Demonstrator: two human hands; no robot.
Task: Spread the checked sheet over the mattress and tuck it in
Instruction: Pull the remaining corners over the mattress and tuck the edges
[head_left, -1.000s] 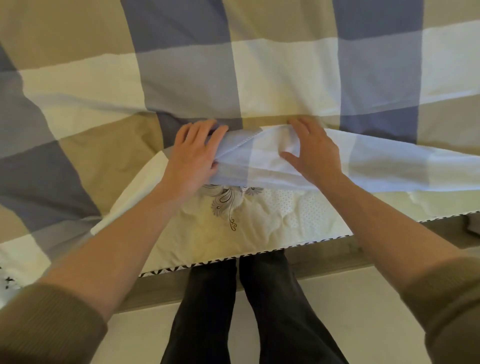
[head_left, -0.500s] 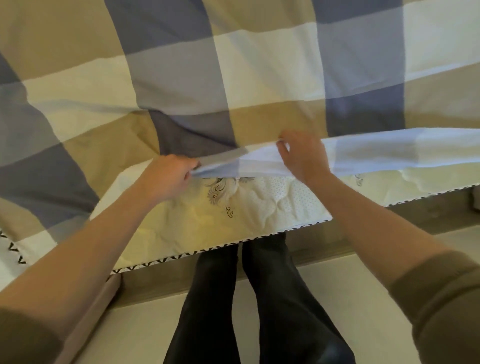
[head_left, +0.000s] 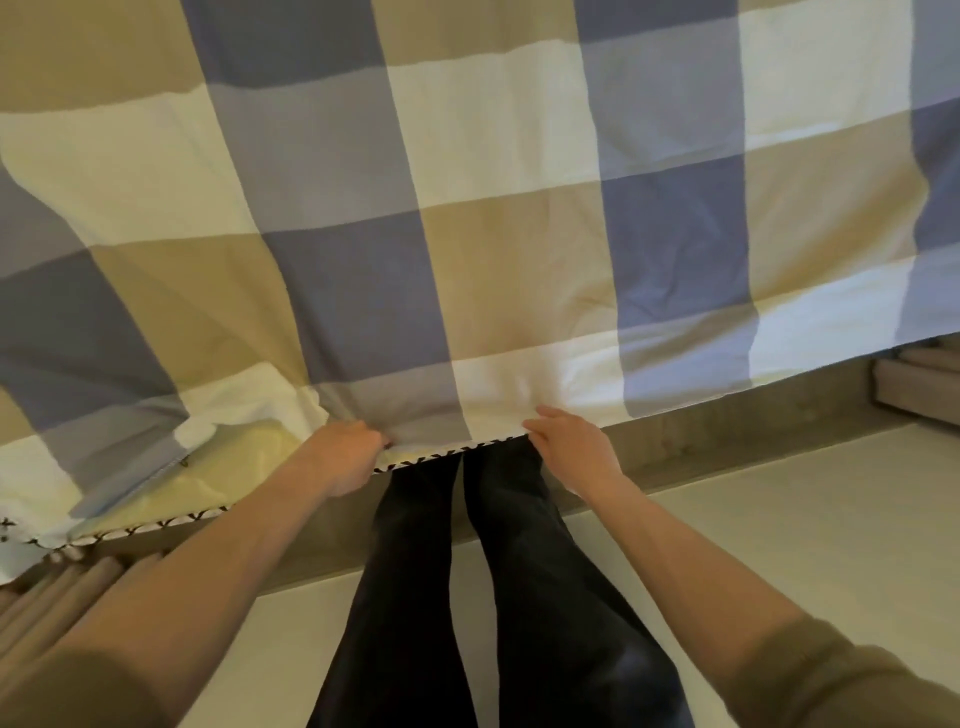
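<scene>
The checked sheet (head_left: 467, 208), in blue, tan and white squares, covers most of the mattress and reaches down to its near edge. A strip of cream mattress (head_left: 228, 467) with black-and-white piping still shows at the lower left. My left hand (head_left: 348, 454) grips the sheet's hem at the mattress edge, fingers curled round the cloth. My right hand (head_left: 571, 449) holds the hem a little to the right, fingertips hidden under the fabric.
A grey bed frame rail (head_left: 727, 441) runs below the mattress edge. My dark-trousered legs (head_left: 467, 597) stand against it on a pale floor (head_left: 779, 519). Ribbed brown padding (head_left: 57, 592) sits at the lower left, a low step or drawer (head_left: 919, 384) at the right.
Both hands have drawn the sheet's folded-back edge toward me, from mid-mattress down to the near edge. The cream mattress with its floral print is now mostly covered.
</scene>
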